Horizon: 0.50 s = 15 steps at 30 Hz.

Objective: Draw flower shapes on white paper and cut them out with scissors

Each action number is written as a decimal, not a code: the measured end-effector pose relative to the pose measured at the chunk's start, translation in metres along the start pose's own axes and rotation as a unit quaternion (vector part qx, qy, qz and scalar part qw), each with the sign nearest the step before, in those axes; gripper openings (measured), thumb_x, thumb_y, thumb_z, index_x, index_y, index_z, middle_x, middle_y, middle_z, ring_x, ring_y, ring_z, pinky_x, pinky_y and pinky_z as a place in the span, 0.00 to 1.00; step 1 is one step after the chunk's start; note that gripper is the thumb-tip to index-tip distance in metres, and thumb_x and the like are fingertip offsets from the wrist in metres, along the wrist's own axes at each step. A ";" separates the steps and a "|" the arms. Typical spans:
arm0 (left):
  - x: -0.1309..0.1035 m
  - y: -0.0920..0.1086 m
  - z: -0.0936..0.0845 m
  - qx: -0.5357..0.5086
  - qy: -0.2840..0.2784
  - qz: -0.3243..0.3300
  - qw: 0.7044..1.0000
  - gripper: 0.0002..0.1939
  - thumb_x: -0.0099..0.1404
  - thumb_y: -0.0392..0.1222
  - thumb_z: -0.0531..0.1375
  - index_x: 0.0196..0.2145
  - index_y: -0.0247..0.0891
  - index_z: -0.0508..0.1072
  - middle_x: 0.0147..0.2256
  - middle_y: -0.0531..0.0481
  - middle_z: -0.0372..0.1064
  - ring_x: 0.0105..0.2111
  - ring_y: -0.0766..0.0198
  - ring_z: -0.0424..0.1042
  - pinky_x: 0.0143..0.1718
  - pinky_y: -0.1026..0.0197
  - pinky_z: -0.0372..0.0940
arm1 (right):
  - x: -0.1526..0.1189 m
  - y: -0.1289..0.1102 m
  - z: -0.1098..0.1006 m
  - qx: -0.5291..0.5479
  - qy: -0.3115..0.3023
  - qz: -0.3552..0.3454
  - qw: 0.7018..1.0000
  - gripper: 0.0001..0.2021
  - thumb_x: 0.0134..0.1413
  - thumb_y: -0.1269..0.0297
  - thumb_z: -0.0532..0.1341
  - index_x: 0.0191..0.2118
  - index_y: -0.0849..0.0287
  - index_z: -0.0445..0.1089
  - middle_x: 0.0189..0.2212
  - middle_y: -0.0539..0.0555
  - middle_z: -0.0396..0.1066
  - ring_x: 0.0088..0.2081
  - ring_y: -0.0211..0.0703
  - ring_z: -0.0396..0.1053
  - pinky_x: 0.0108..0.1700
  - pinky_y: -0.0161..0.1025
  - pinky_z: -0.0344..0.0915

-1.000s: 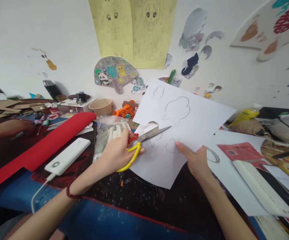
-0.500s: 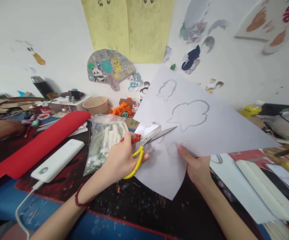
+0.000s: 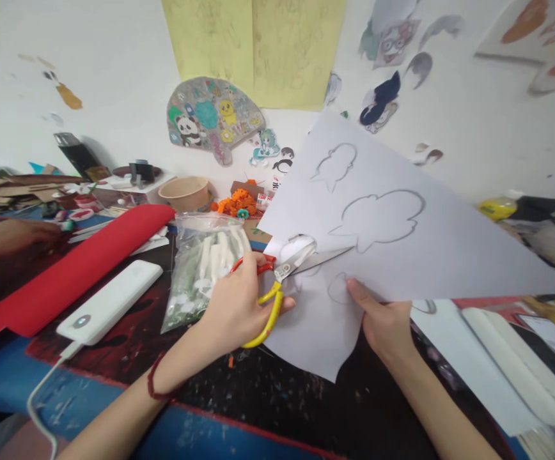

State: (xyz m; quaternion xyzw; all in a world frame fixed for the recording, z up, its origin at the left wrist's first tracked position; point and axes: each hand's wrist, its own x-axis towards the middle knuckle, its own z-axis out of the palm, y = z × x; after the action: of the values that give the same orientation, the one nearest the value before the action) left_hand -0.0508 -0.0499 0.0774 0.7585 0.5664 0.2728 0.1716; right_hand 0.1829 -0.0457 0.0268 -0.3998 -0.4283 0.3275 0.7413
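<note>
My left hand (image 3: 242, 297) grips a pair of scissors (image 3: 277, 291) with one red and one yellow handle. The blades are parted and reach over the lower left of a white paper sheet (image 3: 450, 249). Pencil outlines of speech-bubble shapes show on the sheet, a large one right of the blade tips and a smaller one above. My right hand (image 3: 385, 319) pinches the sheet's lower edge, thumb on top near a faint round outline; the other fingers are hidden behind the paper. The sheet is raised and tilted above the dark table mat (image 3: 306, 409).
A clear bag of white and green pieces (image 3: 205, 275) lies just left of the scissors. Farther left are a white power bank (image 3: 109, 303), a long red sheet (image 3: 85, 275) and another person's hand (image 3: 13, 239). A tan bowl (image 3: 184, 193) stands by the wall.
The view has shifted slightly, so the sheet, scissors and both hands sit a little farther right in the picture. Both grips stay the same. The other person's hand has moved somewhat.
</note>
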 end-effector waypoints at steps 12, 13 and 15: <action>0.000 -0.002 0.005 -0.039 0.001 0.018 0.999 0.26 0.60 0.54 0.60 0.49 0.40 0.55 0.53 0.34 0.70 0.49 0.42 0.74 0.46 0.39 0.69 | -0.003 -0.001 0.002 0.000 0.002 0.009 1.000 0.28 0.40 0.67 0.76 0.51 0.56 0.72 0.51 0.60 0.75 0.54 0.59 0.72 0.58 0.60 0.67; 0.000 -0.002 0.005 -0.040 0.002 0.017 0.999 0.27 0.60 0.54 0.60 0.49 0.41 0.55 0.53 0.34 0.70 0.49 0.42 0.74 0.46 0.39 0.69 | -0.003 -0.001 0.002 0.002 0.000 0.011 1.000 0.28 0.40 0.67 0.76 0.51 0.56 0.72 0.51 0.60 0.76 0.53 0.59 0.73 0.58 0.60 0.67; 0.000 -0.003 0.005 -0.041 0.005 0.016 0.999 0.27 0.60 0.54 0.61 0.50 0.41 0.55 0.53 0.35 0.70 0.49 0.41 0.74 0.46 0.39 0.69 | -0.004 -0.003 0.003 0.006 -0.002 0.014 1.000 0.28 0.41 0.67 0.76 0.52 0.56 0.72 0.50 0.60 0.76 0.52 0.58 0.74 0.57 0.60 0.68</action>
State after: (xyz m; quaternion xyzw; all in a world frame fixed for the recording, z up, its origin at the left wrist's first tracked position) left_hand -0.0495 -0.0489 0.0717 0.7585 0.5435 0.3020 0.1953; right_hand 0.1794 -0.0492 0.0286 -0.4008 -0.4225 0.3411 0.7379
